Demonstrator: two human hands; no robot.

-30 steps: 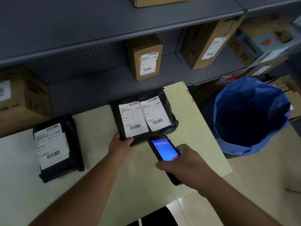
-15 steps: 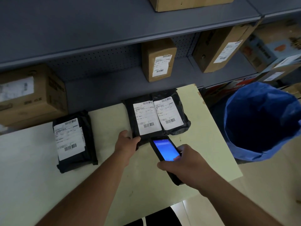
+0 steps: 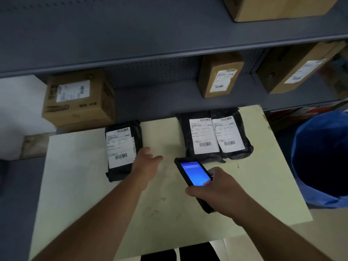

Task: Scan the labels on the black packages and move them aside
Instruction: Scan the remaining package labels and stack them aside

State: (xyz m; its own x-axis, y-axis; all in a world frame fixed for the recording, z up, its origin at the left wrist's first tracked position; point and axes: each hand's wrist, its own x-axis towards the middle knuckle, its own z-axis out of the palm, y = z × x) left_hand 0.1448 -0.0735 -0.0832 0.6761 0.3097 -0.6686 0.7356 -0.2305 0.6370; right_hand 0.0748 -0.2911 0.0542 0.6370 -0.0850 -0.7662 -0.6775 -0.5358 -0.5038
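Note:
Two black packages with white barcode labels lie side by side at the far middle of the pale table. A third black package with a white label lies to their left. My left hand hovers open between them, its fingers spread, right beside the left package's near right edge. My right hand grips a black handheld scanner with a lit blue screen, its top end pointing at the near edge of the pair of packages.
A blue bag-lined bin stands right of the table. Grey shelving runs behind, with cardboard boxes on the left, another box in the middle and a further box on the right.
My left hand let go of the near left corner of the paired packages and moved left toward the single package. The view shifted left. The scanner hand stayed put.

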